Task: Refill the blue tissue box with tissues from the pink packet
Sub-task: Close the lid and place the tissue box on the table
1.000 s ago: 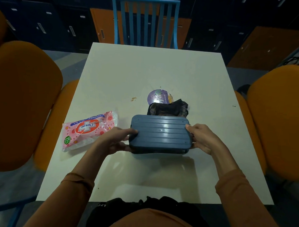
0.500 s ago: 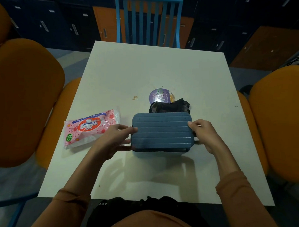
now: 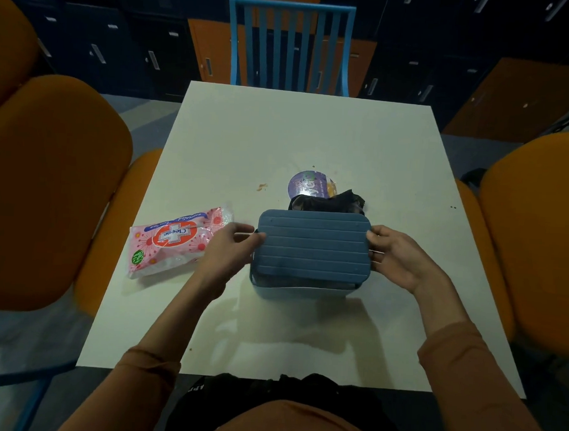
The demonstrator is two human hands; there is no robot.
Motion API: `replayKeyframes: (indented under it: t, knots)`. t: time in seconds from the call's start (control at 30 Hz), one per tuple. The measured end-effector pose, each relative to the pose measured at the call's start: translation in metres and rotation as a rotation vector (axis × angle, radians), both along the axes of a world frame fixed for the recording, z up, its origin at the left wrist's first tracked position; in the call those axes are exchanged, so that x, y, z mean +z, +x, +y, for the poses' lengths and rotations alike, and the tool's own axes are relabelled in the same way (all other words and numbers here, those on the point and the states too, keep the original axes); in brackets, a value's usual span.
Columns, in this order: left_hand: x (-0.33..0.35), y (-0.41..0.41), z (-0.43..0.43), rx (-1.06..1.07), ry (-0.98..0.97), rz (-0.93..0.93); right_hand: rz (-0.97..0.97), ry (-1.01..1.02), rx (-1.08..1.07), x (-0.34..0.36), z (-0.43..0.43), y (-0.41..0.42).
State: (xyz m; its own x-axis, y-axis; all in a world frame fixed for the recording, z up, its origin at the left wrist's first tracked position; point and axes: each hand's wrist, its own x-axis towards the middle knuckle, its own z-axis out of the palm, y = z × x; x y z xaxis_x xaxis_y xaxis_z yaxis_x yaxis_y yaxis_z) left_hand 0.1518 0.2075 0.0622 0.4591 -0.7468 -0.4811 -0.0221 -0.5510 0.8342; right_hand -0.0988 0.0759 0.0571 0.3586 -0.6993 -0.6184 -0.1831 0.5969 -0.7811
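Lifting the lid [image 3: 312, 249] off the box [image 3: 306, 291], shut half a second ago, left hand [image 3: 226, 255] and right hand [image 3: 398, 261] pinching its two ends, box base mid-table [image 3: 312, 135], packet [image 3: 174, 240] unmoved just left of it

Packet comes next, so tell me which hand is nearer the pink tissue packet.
Left. The left hand grips the left end of the blue lid, beside the pink packet. The right hand holds its opposite end, the lid between it and the packet.
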Motion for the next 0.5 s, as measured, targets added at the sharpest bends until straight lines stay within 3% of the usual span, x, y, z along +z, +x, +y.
replayKeyframes:
  t: [0.17,0.27,0.37,0.5]
  knots:
    - [0.005,0.002,-0.015,-0.134,0.022,-0.094,-0.152,0.086,-0.049,0.000,-0.002,-0.004]
    - [0.012,0.005,-0.016,-0.136,-0.003,0.061,-0.192,0.113,-0.062,0.000,-0.004,-0.006]
    - [0.011,0.007,-0.006,-0.113,0.007,0.241,-0.033,0.016,-0.072,0.000,-0.001,-0.002]
    - [-0.003,-0.002,-0.001,-0.031,0.073,0.140,0.158,-0.133,-0.025,-0.008,0.009,0.009]
